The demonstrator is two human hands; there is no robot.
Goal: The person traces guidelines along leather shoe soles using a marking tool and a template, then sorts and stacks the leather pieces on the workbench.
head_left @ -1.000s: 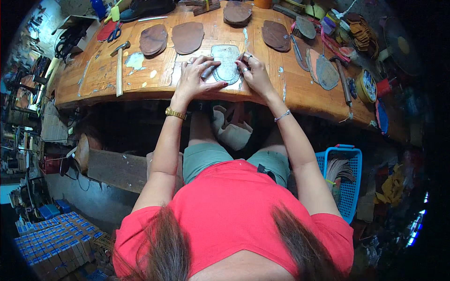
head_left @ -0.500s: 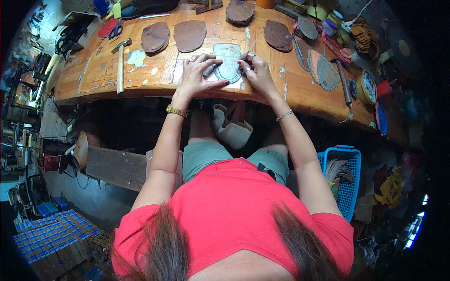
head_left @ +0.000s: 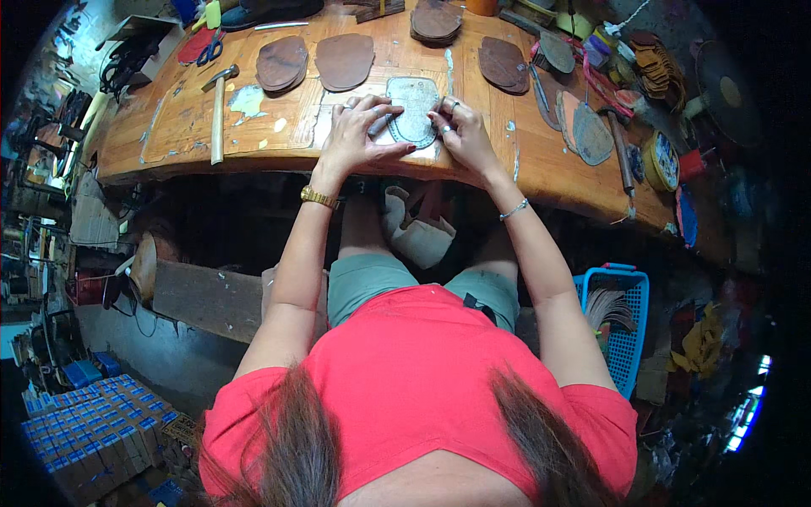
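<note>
A pale grey, rounded template (head_left: 414,101) with a row of marks along its curved near edge lies flat near the front edge of the wooden table. Spread over its left side is my left hand (head_left: 356,133), thumb and index finger apart, the tips touching the piece around its lower left. At the template's right edge my right hand (head_left: 465,135) is closed in a pinch, fingertips on or just beside the rim. What the pinch holds, if anything, is too small to make out.
Brown leather pieces (head_left: 345,62) lie behind the template, some stacked. A hammer (head_left: 218,114) and blue scissors (head_left: 210,51) are at left. On the right lie a dark-handled tool (head_left: 621,152), grey oval pieces (head_left: 593,135) and a round tin (head_left: 661,162). A blue basket (head_left: 629,338) stands below right.
The thin stick that stood up by my right hand no longer shows clearly. My right fingertips have shifted very slightly along the template's edge; the left hand keeps its place.
</note>
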